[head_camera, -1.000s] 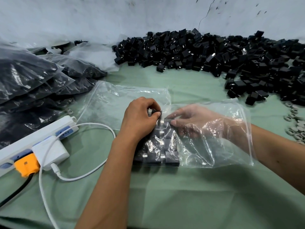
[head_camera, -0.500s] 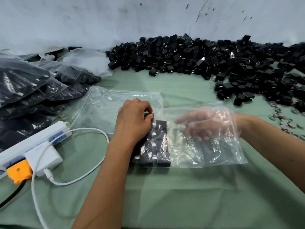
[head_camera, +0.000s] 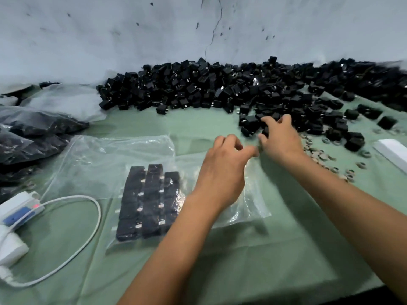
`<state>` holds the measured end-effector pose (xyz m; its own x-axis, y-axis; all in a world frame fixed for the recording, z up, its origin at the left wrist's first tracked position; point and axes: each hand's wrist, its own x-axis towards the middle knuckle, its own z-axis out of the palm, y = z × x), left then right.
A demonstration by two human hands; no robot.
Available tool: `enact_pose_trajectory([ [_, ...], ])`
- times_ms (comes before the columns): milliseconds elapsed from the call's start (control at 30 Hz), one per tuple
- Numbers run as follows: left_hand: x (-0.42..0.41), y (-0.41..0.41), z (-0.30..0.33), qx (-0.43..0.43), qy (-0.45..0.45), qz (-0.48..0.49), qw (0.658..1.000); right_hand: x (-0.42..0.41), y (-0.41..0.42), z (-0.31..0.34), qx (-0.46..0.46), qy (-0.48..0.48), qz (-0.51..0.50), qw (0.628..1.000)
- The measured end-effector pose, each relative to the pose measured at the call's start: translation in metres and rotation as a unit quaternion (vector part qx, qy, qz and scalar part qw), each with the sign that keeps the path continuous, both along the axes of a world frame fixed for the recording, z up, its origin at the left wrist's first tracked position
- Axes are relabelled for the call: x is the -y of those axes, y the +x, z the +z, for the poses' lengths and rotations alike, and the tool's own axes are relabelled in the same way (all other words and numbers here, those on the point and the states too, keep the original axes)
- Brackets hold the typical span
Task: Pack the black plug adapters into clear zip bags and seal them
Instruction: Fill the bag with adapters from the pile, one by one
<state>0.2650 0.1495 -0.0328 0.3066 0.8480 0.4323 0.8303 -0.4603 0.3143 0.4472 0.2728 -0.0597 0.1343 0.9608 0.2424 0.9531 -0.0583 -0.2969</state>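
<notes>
Plug adapters point(head_camera: 253, 93) beside right hand point(head_camera: 280, 137)

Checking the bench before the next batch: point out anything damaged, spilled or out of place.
The wall has a thin crack running down toward the loose adapter pile. Small grey rings lie scattered on the green cloth by the right hand. The adapters in the zip bag sit in neat rows.

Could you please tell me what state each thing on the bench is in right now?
Clear zip bag: lying flat, part-filled, mouth toward the right, apparently unsealed.
Packed adapters: neat rows inside the bag.
Loose adapter pile: heaped along the wall.
Left hand: above the bag, fingers loosely curled, holding nothing.
Right hand: fingers on adapters at the pile's edge.
Power strip: red light lit.
</notes>
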Motion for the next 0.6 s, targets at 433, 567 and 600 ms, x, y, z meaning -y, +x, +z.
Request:
enact_pose_trajectory([
  [433,-0.013,-0.019,0.02,-0.055,-0.063,-0.039,0.996,0.047,0.015,0.028,-0.375,-0.17,0.307,0.858],
  [567,-0.005,-0.02,0.026,-0.029,-0.05,-0.027,0.998,0.064,0.012,0.037,-0.33,-0.288,0.392,0.809],
  [600,-0.003,-0.02,0.029,-0.023,-0.039,-0.026,0.999,0.067,0.007,0.037,-0.308,-0.309,0.406,0.803],
])
